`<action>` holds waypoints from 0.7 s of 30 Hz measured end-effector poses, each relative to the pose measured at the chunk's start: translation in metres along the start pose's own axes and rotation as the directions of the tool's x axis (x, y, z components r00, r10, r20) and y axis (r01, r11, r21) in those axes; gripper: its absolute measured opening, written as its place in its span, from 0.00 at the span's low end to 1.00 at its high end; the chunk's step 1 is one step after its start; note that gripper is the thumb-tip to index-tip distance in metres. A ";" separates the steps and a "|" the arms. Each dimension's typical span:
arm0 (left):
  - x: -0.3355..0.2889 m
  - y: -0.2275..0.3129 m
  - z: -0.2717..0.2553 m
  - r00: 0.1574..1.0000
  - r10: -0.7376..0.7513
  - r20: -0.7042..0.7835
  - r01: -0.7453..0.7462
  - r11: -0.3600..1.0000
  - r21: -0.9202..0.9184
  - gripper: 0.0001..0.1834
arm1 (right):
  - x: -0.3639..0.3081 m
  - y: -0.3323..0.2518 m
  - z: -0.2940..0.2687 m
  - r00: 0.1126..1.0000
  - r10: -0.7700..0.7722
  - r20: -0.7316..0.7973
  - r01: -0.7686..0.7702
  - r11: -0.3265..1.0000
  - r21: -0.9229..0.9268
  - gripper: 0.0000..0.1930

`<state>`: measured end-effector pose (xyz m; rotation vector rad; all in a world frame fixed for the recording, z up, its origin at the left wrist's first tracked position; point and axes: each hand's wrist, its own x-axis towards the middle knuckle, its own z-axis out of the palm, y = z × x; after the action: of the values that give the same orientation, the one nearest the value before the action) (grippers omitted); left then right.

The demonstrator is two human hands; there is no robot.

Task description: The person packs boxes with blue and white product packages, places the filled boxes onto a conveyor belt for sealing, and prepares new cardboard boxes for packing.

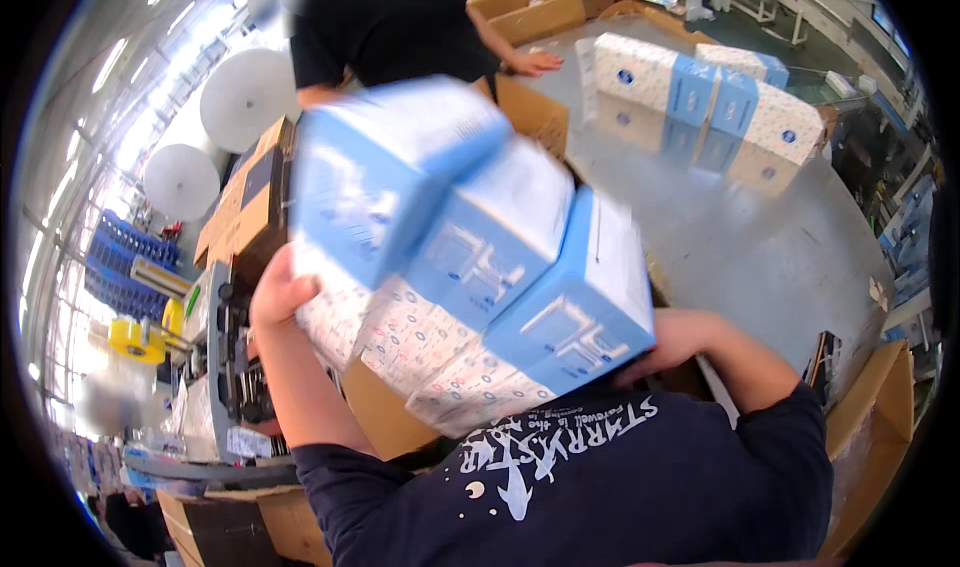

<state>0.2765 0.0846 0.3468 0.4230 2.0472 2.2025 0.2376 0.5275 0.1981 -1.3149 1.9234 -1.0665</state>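
Three blue-and-white boxes (490,252) are held side by side in a tilted row, raised before a dark shirt (640,477) with a white print and clasped from both ends by two bare hands. The outer left box is gripped by the left hand (280,292), its thumb side showing against the patterned face. The lower corner of the outer right box is gripped by the right hand (675,344); its fingers are mostly hidden behind the load, so their exact curl cannot be told. Pressure from both sides is apparently relied upon to keep the middle box in place, as no hand is seen on it. The row is stepped, the left box highest, and its upper part is blurred.

Below the load, a brown cardboard panel (385,407) is partly seen; whether any weight is borne by it cannot be told. On the grey worktop (740,247) to the right, matching boxes (768,122) are stood close together, an arrangement that probably steadies them and saves room. Past the load, a co-worker's hand (535,63) is held spread, near those boxes and apart from the raised row.
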 end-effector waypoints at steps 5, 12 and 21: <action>-0.029 -0.132 -0.014 0.938 -0.196 -0.287 0.325 0.199 0.924 0.19 | 0.017 -0.004 0.011 0.779 0.400 -0.482 -0.125 0.853 0.506 0.16; -0.006 -0.175 -0.036 0.945 -0.090 -0.313 0.321 0.081 0.944 0.17 | 0.128 0.037 0.099 0.844 0.218 0.490 -0.387 0.880 0.276 0.27; -0.101 -0.277 -0.046 0.975 -0.117 -0.187 0.196 0.066 0.978 0.29 | 0.150 0.032 0.103 0.946 0.321 -0.053 -0.281 0.726 -0.628 0.38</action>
<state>0.3295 0.0383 0.0573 0.1370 3.1254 0.2270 0.2518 0.3638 0.1148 -1.2578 2.4542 -0.1970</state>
